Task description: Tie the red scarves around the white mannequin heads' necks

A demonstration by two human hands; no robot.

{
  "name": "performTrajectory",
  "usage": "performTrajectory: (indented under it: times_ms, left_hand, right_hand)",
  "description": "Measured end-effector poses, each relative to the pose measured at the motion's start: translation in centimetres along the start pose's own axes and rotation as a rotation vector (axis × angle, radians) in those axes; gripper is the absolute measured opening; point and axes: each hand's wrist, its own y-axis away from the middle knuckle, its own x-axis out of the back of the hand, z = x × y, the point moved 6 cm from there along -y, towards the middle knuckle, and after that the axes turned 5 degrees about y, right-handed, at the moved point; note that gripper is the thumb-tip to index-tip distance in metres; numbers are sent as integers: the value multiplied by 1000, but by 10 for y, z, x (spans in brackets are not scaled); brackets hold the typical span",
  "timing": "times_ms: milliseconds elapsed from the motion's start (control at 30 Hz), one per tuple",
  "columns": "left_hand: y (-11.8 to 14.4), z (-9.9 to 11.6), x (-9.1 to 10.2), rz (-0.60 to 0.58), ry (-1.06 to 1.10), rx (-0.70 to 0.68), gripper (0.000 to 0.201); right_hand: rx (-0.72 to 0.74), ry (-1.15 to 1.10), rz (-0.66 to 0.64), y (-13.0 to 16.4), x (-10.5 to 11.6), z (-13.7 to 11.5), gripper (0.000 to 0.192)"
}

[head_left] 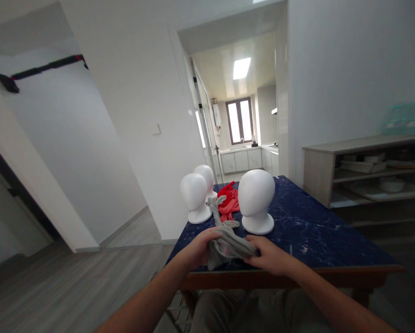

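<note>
A soft grey cloth (230, 245), with a long twisted tail (215, 213) running away from me, is stretched between my two hands above the near edge of the table. My left hand (203, 243) is closed round its left side. On the right side, my right hand (268, 253) pinches the fabric with the thumb on top. Beyond the cloth stands a white mannequin head (257, 196) on the right. Two more, one nearer (194, 194) and one partly hidden behind it (204, 174), stand on the left. Red cloths (228, 199) lie crumpled between the heads.
The dark blue marbled table (307, 222) has a wooden edge in front of my lap. A shelf unit (318, 175) with trays and a bowl stands by the right wall. Behind the table, a doorway leads to a kitchen with white cabinets (242, 160).
</note>
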Motion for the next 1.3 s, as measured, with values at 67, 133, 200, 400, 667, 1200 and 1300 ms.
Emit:
performTrajectory:
  times_ms: [67,133,200,400,667,1200,1300]
  left_hand:
    - [0,5,-2,-95,35,39,44]
    - [2,11,-5,-229,-52,112,54]
    - [6,15,-7,-341,-210,208,63]
    - [15,25,-36,-529,-335,346,63]
    - [20,37,-86,-633,-226,264,42]
    - [1,228,-159,-249,-353,-755,27]
    - [2,260,-153,-183,-313,-876,35]
  right_hand:
    - [1,-354,83,-7,12,-1,21]
    - [-11,-657,161,-12,24,-1,25]
    - [-16,-819,194,-14,34,-5,27]
    - [-48,-633,114,-23,44,-41,27]
    - [-17,-421,-63,-23,45,-72,30]
    - [174,-694,-342,-34,30,-117,58]
    - [176,-732,-366,-25,54,-116,52]
